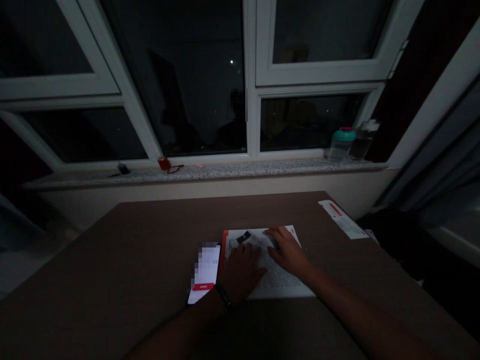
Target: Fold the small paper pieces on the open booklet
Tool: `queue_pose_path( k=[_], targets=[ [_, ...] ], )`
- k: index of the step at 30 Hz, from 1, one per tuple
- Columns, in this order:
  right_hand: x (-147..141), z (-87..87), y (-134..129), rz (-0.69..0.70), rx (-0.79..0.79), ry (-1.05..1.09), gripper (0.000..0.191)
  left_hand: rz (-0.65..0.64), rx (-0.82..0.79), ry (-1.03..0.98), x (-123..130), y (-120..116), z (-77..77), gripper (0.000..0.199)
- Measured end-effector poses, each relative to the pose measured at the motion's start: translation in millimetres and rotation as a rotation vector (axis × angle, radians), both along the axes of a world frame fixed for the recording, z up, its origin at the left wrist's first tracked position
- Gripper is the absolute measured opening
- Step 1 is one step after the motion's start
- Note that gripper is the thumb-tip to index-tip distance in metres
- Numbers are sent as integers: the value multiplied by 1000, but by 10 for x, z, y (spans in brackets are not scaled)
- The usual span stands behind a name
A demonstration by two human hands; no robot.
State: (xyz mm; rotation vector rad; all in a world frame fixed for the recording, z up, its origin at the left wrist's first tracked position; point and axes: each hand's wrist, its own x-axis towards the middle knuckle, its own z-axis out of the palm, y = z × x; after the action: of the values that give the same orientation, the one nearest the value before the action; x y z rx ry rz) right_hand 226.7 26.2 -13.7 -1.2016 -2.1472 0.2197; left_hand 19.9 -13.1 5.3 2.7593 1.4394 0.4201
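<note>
Phone (204, 272) lies lit on the table (112, 260), just beside the left hand (240, 272), which rests palm down on an open booklet (279, 280), fingers loosely apart, gripping nothing. Right hand (288, 252) lies open on the same pages, also holding nothing. Dark object (243, 237) sits on the paper between both hands' fingertips and the booklet's top edge. Plastic bottle (340, 145) stands on the windowsill (210, 174).

Open book (279, 272) with red-orange cover edge (printed pages up), flat on a brown table (112, 280)
</note>
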Motion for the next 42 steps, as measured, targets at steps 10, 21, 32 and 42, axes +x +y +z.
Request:
queue_pose_path(
  k=[10,21,32,42],
  targets=[
    [-29,38,-25,88,-1,-183,32,-25,35,-47,-37,52,-138,48],
    [-19,7,2,-69,20,-163,25,-17,13,-60,-5,19,-59,44],
    [-24,37,-8,-26,6,-73,14,66,-3,-33,-22,30,-99,44],
    [-19,80,-29,100,41,-72,20,-40,-33,-120,-29,57,-78,48]
  ],
)
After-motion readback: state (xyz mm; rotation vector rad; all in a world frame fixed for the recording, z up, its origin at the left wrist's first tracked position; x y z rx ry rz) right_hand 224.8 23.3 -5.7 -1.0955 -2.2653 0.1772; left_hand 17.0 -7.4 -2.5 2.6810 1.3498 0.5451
